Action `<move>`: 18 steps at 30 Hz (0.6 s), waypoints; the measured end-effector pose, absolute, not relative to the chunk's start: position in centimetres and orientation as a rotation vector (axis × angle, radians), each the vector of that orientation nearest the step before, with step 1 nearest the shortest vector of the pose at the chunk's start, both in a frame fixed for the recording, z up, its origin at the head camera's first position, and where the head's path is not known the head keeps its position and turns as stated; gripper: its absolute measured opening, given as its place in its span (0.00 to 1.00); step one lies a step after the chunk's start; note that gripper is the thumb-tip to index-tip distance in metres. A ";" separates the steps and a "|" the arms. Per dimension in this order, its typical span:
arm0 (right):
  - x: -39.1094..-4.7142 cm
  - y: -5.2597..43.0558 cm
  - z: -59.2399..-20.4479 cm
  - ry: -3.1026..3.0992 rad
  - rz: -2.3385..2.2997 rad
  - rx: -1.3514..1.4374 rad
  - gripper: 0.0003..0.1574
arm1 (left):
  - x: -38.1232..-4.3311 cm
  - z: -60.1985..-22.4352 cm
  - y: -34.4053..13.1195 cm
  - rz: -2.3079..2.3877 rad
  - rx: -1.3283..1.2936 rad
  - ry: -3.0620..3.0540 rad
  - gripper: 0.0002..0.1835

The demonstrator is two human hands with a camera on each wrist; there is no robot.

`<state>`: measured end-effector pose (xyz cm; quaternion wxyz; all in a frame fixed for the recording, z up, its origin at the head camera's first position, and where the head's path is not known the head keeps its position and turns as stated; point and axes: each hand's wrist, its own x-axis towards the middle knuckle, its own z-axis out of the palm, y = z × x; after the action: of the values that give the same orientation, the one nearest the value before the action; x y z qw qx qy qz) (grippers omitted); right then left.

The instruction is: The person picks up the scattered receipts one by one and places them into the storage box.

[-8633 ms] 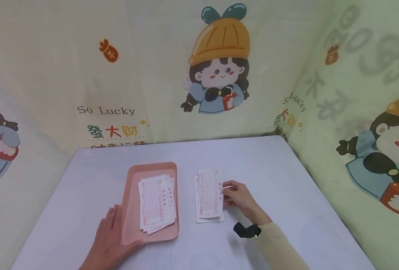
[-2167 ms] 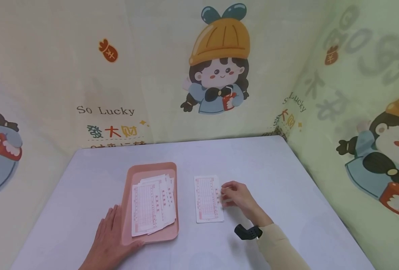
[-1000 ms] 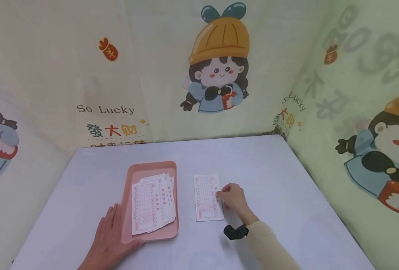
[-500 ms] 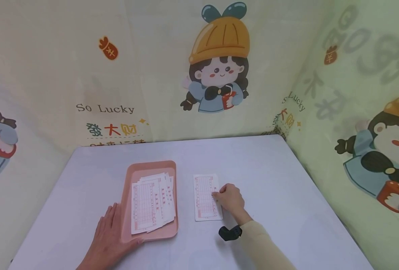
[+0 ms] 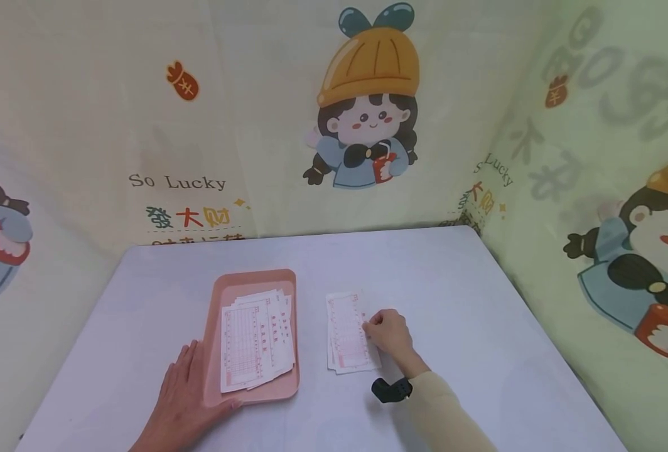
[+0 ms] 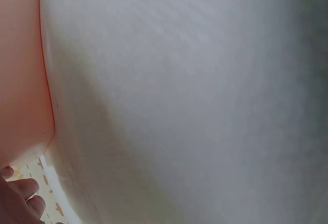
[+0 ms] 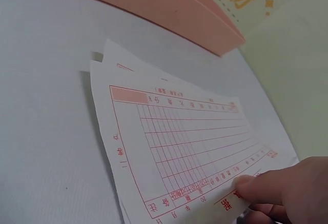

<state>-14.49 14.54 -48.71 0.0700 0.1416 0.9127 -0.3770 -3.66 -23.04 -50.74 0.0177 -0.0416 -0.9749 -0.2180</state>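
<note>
My right hand pinches the right edge of a receipt slip, white with a red printed grid. In the right wrist view my thumb lies on top of that slip near its title. It sits askew over another white slip, whose edges peek out. Left of it, a pink tray holds a spread pile of similar slips. My left hand lies with straight fingers along the tray's left side, thumb at its near edge.
A white table carries everything, with cloth walls of cartoon prints behind and at the sides. A black band is round my right wrist. The left wrist view mostly shows white surface beside the pink tray side.
A slip went from the right stack to the tray pile earlier. Since then my right hand has moved in to pinch the top slip, now shifted askew. My left hand stays put.
</note>
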 end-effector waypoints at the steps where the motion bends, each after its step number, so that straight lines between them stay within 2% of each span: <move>1: -14.5 14.7 -48.7 2.731 -1.160 0.423 0.09 | -3.7 -50.8 -23.0 -0.672 -0.133 -3.025 0.72; 18: -14.8 16.4 -48.8 2.537 -1.395 0.355 0.10 | -3.8 -50.7 -22.9 -0.659 -0.134 -3.009 0.72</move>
<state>-14.77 16.44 -48.78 0.1119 0.1209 0.8643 -0.4753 -3.79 -22.93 -50.67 0.0293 -0.0433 -0.9755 -0.2138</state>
